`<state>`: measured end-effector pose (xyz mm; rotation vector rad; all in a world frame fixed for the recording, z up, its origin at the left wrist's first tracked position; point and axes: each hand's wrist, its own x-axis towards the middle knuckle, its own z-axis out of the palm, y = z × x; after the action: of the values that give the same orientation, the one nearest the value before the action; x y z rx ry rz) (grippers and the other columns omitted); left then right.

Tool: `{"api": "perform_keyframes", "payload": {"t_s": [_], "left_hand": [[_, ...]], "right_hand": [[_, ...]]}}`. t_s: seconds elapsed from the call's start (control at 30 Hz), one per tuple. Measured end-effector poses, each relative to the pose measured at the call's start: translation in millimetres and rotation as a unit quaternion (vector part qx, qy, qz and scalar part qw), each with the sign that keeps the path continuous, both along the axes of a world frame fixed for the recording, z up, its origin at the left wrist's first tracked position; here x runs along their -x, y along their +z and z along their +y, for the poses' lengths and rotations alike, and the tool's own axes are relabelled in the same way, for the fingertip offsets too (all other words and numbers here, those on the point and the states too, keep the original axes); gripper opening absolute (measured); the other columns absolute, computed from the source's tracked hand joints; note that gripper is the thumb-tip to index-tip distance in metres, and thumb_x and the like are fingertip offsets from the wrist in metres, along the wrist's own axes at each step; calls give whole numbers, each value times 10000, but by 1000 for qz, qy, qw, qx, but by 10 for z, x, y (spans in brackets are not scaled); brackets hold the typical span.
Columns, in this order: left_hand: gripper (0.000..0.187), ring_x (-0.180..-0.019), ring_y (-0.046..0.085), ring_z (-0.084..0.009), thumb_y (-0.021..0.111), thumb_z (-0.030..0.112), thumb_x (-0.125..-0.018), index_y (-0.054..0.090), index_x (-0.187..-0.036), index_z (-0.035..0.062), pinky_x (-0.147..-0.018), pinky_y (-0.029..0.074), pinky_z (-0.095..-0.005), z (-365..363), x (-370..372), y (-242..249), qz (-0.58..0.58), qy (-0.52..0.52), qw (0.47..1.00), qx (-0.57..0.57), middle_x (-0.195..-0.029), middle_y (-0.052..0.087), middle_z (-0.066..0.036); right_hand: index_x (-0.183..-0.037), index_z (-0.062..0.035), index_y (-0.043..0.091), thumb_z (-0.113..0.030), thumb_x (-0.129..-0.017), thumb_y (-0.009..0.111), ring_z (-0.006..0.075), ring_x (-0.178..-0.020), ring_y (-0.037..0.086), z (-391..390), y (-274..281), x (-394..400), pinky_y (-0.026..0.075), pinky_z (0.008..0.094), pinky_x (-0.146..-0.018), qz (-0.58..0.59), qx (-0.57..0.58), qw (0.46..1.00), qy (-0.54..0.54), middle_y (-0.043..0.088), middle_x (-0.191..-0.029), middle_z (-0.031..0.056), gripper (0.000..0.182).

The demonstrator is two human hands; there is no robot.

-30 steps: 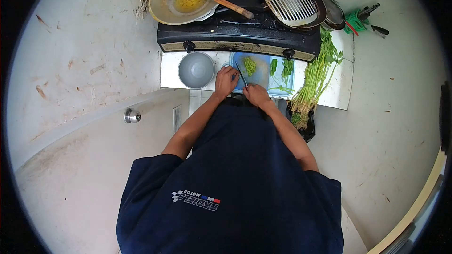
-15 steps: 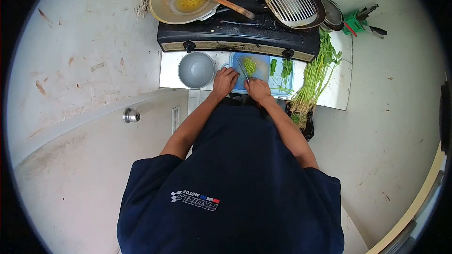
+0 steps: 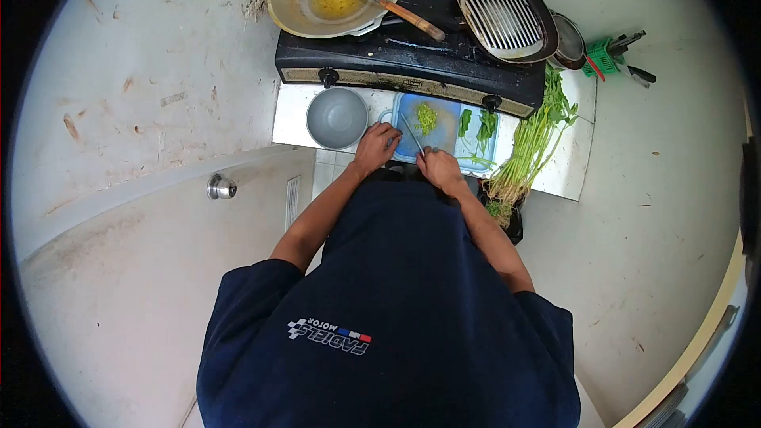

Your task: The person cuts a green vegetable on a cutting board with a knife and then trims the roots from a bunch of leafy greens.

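My right hand (image 3: 441,168) is closed around the handle of a knife (image 3: 412,134) at the near edge of a blue cutting board (image 3: 448,119). The blade points away from me and to the left, apart from a small heap of chopped greens (image 3: 426,117) on the board. My left hand (image 3: 378,147) rests at the board's near left corner with its fingers curled; what they grip, if anything, is too small to make out. Several loose green leaves (image 3: 485,127) lie on the board's lighter right part.
Left of the board is a grey bowl (image 3: 337,118). Long-stemmed leafy greens (image 3: 536,143) hang over the counter's right edge. Behind stands a black stove (image 3: 357,57) bearing a wok (image 3: 289,0) with a ladle (image 3: 404,17) and a grill pan (image 3: 507,20). A green basket (image 3: 602,55) holds utensils.
The knife and my right hand have drawn back towards me, away from the chopped heap. My left hand stays by the board's left side. The whole view has shifted slightly.
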<state>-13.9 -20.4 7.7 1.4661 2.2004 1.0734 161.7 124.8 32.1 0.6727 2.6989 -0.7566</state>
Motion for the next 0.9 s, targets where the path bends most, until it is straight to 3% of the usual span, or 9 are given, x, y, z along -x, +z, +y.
{"api": "perform_keyframes", "payload": {"t_s": [0.07, 0.17, 0.27, 0.37, 0.47, 0.57, 0.67, 0.9], "left_hand": [[135, -919, 643, -329, 700, 99, -915, 737, -1023, 28, -842, 515, -439, 2, 5, -23, -12, 5, 1000, -8, -948, 684, -114], [284, -884, 662, -343, 695, 95, -924, 681, -1198, 18, -808, 536, -435, 29, -25, 13, -65, 15, 998, -14, -952, 691, -134], [508, -844, 674, -350, 694, 84, -927, 557, -1415, 59, -774, 547, -431, 88, -90, 214, -167, 26, 985, 29, -959, 690, -157], [662, -826, 679, -357, 679, 100, -933, 438, -1547, 158, -764, 550, -446, 177, -81, 461, -184, -65, 977, 90, -964, 692, -164], [653, -839, 682, -371, 653, 115, -942, 457, -1552, 243, -779, 554, -467, 244, -104, 492, -121, -164, 974, 96, -962, 690, -175], [612, -866, 687, -387, 632, 127, -946, 492, -1528, 256, -799, 558, -484, 311, -85, 316, -70, -180, 978, 79, -994, 696, -188], [577, -904, 695, -392, 619, 131, -956, 514, -1511, 245, -818, 562, -485, 409, 20, 317, -59, -168, 971, 157, -1049, 702, -202], [566, -906, 709, -389, 614, 173, -968, 504, -1519, 240, -804, 565, -485, 527, 76, 251, -41, -153, 976, 147, -1056, 716, -215]], "right_hand": [[-955, -15, 688, -373, -997, 578, 441, -793, 712, 67, 4, 27, 568, 531, -733, -8, -14, 999, -28, 714, -835, 249, 377], [-960, -23, 690, -384, -969, 618, 436, -810, 716, 191, 139, 33, 571, 528, -743, 0, -18, 999, -50, 715, -836, 253, 369], [-955, -18, 678, -436, -936, 656, 434, -789, 716, 243, 189, 14, 572, 520, -736, 3, -22, 998, -66, 715, -806, 247, 419], [-956, -24, 668, -441, -912, 686, 427, -773, 717, 253, 200, -47, 571, 519, -727, 1, -26, 996, -85, 718, -797, 234, 419], [-960, -33, 657, -434, -897, 708, 418, -760, 718, 261, 175, -119, 569, 520, -717, 2, -25, 996, -89, 718, -782, 224, 409], [-961, -39, 647, -421, -888, 724, 411, -756, 719, 274, 251, -151, 568, 520, -705, 3, -32, 995, -98, 714, -767, 222, 397], [-949, -39, 646, -426, -883, 731, 411, -746, 717, 288, 287, -263, 567, 520, -690, 8, -34, 993, -110, 708, -751, 223, 402], [-1035, -46, 661, -449, -923, 683, 425, -791, 723, 331, 509, -476, 573, 532, -715, -62, -28, 991, -113, 721, -804, 235, 419]]}}
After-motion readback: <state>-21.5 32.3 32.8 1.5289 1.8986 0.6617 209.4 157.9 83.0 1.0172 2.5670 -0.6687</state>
